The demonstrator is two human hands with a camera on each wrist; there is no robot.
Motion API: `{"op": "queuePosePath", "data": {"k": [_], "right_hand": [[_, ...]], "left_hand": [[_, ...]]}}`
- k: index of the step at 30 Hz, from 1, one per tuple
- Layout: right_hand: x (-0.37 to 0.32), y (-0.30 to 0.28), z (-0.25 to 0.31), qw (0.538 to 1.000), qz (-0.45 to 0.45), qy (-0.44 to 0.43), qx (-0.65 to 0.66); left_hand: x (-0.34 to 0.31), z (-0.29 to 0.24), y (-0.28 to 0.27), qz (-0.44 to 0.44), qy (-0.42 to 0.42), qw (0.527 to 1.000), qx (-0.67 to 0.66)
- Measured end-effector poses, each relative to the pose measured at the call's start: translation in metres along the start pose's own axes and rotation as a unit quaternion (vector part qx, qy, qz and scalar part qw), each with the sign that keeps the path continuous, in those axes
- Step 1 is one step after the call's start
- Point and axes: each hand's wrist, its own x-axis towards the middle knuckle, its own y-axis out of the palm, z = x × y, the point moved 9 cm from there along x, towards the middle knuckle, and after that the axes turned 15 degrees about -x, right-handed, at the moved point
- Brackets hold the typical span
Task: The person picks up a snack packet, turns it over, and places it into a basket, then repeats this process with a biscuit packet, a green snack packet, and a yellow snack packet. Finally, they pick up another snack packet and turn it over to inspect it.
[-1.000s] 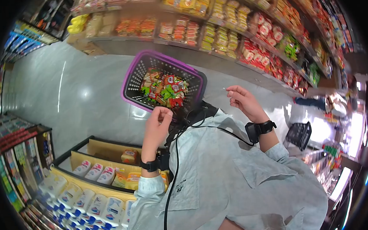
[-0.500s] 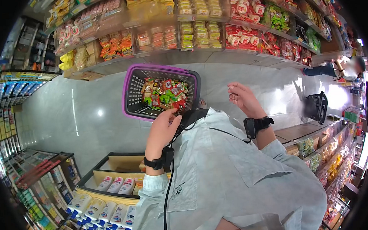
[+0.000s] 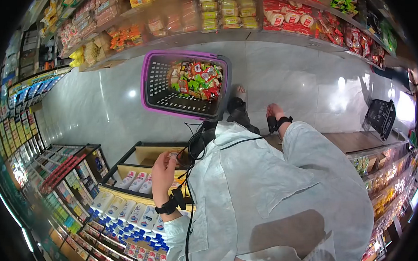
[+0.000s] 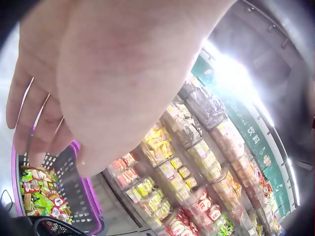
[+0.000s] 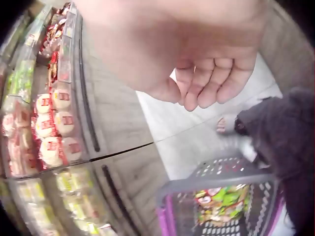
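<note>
Head view: a grey tiled floor (image 3: 281, 66) runs through a shop aisle beside stocked shelves (image 3: 233, 35). Two baskets stand on it: one purple-rimmed basket (image 3: 144, 86) containing packets (image 3: 200, 82) too jumbled to count, and one black basket (image 3: 380, 119) well apart. The left hand (image 3: 163, 172) and right hand (image 3: 274, 111) hang relaxed. Left wrist view: fingers loosely extended, slightly apart; one green sign (image 4: 278, 179) above shelves. Right wrist view: four fingers loosely bent, side by side, purple-rimmed basket below.

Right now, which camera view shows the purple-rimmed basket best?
The head view: the basket shows its whole rim and packets inside. In the left wrist view, the left hand covers part of it; the right wrist view's bottom edge cuts it off.
</note>
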Motion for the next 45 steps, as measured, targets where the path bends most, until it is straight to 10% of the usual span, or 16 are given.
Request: {"op": "queuePosePath", "data": {"k": [6, 12, 18, 23, 24, 33, 39, 41, 45], "right_hand": [[-0.139, 0.045, 0.035, 0.995, -0.013, 0.061, 0.079], [-0.136, 0.063, 0.062, 0.972, 0.037, 0.052, 0.227], [-0.245, 0.105, 0.186, 0.918, 0.03, -0.083, 0.386], [-0.445, 0.129, 0.325, 0.904, -0.081, -0.42, -0.004], [-0.506, 0.138, 0.351, 0.831, -0.157, -0.506, -0.171], [-0.827, 0.071, 0.43, 0.727, -0.344, -0.582, -0.117], [-0.739, 0.097, 0.404, 0.799, -0.133, -0.546, -0.217], [-0.694, 0.188, 0.377, 0.737, -0.245, -0.512, -0.367], [-0.549, 0.298, 0.267, 0.81, 0.059, -0.374, -0.447]], "left_hand": [[0.015, -0.01, 0.021, 0.043, 0.013, 0.999, 0.02], [0.052, -0.023, 0.008, 0.075, 0.07, 0.994, 0.042], [0.106, -0.012, -0.016, 0.138, 0.093, 0.982, 0.087], [0.152, 0.009, -0.045, 0.199, 0.18, 0.961, 0.067], [0.16, 0.005, -0.052, 0.206, 0.205, 0.954, 0.069], [0.189, 0.028, -0.088, 0.279, 0.284, 0.909, 0.119], [0.174, 0.029, -0.076, 0.337, 0.295, 0.894, 0.015], [0.164, 0.029, -0.064, 0.359, 0.307, 0.88, 0.046], [0.138, 0.017, -0.043, 0.347, 0.306, 0.88, 0.112]]}}
